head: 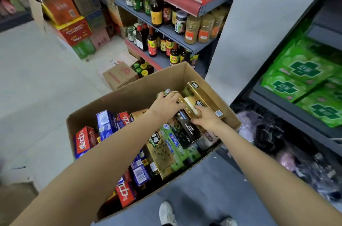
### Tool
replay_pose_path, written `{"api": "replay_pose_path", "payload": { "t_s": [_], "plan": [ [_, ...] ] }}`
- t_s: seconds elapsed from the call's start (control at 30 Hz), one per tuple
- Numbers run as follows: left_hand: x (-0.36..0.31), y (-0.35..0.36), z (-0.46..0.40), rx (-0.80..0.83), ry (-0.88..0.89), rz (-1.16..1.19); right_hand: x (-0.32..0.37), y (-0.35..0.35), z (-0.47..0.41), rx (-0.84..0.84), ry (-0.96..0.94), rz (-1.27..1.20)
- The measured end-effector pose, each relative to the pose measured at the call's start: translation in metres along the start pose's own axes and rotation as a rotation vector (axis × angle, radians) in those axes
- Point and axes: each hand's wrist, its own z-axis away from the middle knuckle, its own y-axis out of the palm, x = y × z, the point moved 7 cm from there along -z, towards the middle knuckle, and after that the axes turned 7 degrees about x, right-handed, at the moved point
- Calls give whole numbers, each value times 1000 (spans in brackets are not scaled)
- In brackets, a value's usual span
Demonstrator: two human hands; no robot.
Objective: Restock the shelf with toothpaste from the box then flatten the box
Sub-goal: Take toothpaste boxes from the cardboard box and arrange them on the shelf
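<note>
An open cardboard box (140,90) stands on the floor in front of me, full of toothpaste cartons: red (84,139), blue (105,124), green (173,145), black (187,129) and gold (203,96). Both my hands reach into its far right corner. My left hand (167,104) holds the left end of a gold toothpaste carton (189,105). My right hand (206,118) grips the near right end of the same carton. The fingertips are partly hidden behind it.
A grey shelf unit (166,30) with sauce bottles and spice jars stands behind the box. On the right, dark shelves (288,109) hold green packs (296,77) and dark bagged goods below. Stacked cartons (74,27) and a small cardboard box (118,75) sit on the floor at left.
</note>
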Motion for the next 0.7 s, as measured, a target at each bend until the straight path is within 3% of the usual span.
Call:
{"api": "replay_pose_path", "payload": {
  "t_s": [0.13,0.23,0.47,0.7],
  "plan": [
    [1,1,1,21,96,48,3,-6,8,-30,10,-40],
    [12,3,6,58,79,285,2,-19,25,-126,-36,-186],
    [33,-31,2,-164,-42,833,-10,-117,69,-324,-142,-555],
    [-38,-134,-30,-289,-71,1272,-61,-197,123,-310,-175,-929]
  ]
}}
